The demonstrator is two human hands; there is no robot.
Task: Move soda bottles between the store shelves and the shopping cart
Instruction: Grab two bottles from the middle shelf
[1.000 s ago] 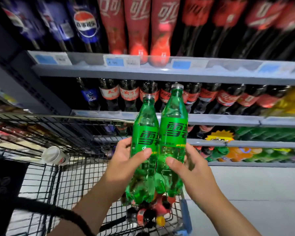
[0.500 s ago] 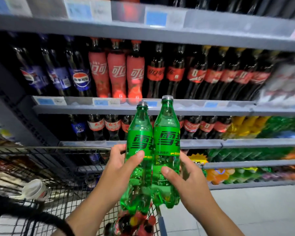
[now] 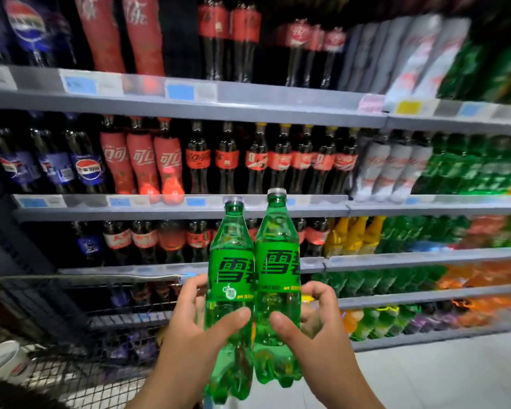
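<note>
Two green soda bottles stand upright side by side in front of the shelves. My left hand (image 3: 189, 329) grips the left green bottle (image 3: 230, 267) around its lower half. My right hand (image 3: 316, 329) grips the right green bottle (image 3: 278, 261) the same way. The bottles touch each other. The black wire shopping cart (image 3: 71, 373) is at the lower left, below and left of my hands. Rows of similar green bottles (image 3: 469, 169) stand on the shelves at the right.
Grey store shelves (image 3: 189, 104) filled with blue-labelled cola, red cola, white, yellow and orange bottles fill the view ahead. A white cup (image 3: 3, 361) lies in the cart. Pale floor tiles (image 3: 440, 376) lie at the lower right.
Both hands have lifted the two green bottles up and away from the cart. The view has swung up and to the right along the shelves. The bottles in the cart's bottom are out of sight.
</note>
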